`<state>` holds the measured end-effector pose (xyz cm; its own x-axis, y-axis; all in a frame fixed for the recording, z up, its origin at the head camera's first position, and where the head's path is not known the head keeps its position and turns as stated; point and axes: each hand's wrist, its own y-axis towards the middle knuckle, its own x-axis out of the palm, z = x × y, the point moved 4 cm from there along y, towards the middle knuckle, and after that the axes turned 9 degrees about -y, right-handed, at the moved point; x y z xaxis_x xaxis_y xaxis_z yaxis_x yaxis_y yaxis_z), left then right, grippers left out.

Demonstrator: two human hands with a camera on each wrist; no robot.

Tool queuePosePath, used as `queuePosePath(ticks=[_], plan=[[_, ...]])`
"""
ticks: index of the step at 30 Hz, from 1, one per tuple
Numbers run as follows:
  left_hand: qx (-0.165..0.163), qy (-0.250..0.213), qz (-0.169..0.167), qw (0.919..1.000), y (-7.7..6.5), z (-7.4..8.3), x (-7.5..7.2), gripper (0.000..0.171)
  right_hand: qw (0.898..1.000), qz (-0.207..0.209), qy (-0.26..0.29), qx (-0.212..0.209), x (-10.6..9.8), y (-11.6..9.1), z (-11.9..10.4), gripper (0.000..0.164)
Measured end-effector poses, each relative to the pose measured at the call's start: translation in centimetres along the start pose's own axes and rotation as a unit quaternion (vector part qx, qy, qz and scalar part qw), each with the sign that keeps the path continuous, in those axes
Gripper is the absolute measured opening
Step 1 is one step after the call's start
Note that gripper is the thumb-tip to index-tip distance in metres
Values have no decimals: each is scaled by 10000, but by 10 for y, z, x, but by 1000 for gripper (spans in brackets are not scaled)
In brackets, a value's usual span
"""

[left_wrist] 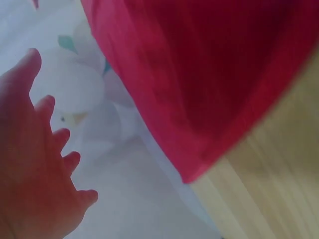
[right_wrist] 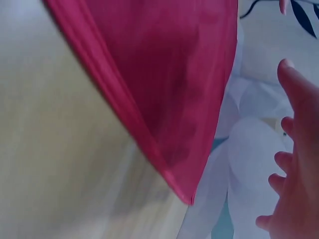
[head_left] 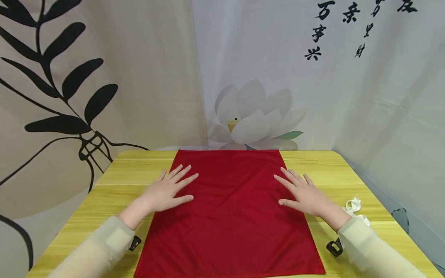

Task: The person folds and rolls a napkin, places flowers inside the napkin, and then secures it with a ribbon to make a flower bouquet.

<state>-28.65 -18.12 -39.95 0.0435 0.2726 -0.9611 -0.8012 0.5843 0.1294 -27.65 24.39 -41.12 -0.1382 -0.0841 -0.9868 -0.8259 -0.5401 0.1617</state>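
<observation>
Pale cream sleeves (head_left: pixel 92 249) enter the head view's bottom edge; bare left hand (head_left: pixel 167 194) and right hand (head_left: pixel 306 196), fingers spread, empty, reach over a flat red cloth (head_left: pixel 233 224), lower centre, on a yellow wood-grain table (head_left: pixel 119 191). Left wrist: cloth upper right. Right wrist: cloth upper centre.

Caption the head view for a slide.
Left hand and right hand spread above a red cloth on a yellow table.

Yellow wood-grain table (head_left: pixel 333 175), crumpled white item (head_left: pixel 354 205), black leaf print (head_left: pixel 80 79), pale lotus print (head_left: pixel 255 117)
</observation>
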Motion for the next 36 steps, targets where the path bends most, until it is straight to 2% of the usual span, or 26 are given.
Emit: queuePosePath(ticks=[9, 18, 24, 30, 36], plan=[[561, -17, -315, 9979, -12, 45, 11, 68, 9985, -22, 38, -540, 4, -8, -32, 78], [1225, 197, -578, 9906, -22, 83, 21, 66, 9924, 127, 4, -1220, 8, -17, -53, 78], [1595, 132, -785, 9840, -29, 103, 30, 66, 9877, 79, -26, -1565, 11, -29, -64, 86], [1955, 89, -987, 9757, -32, 119, 37, 69, 9765, -61, 85, -2152, 15, -42, -72, 98], [2250, 15, -1515, 9625, -38, 130, 49, 76, 9651, -240, 71, -2607, 20, -50, -76, 105]])
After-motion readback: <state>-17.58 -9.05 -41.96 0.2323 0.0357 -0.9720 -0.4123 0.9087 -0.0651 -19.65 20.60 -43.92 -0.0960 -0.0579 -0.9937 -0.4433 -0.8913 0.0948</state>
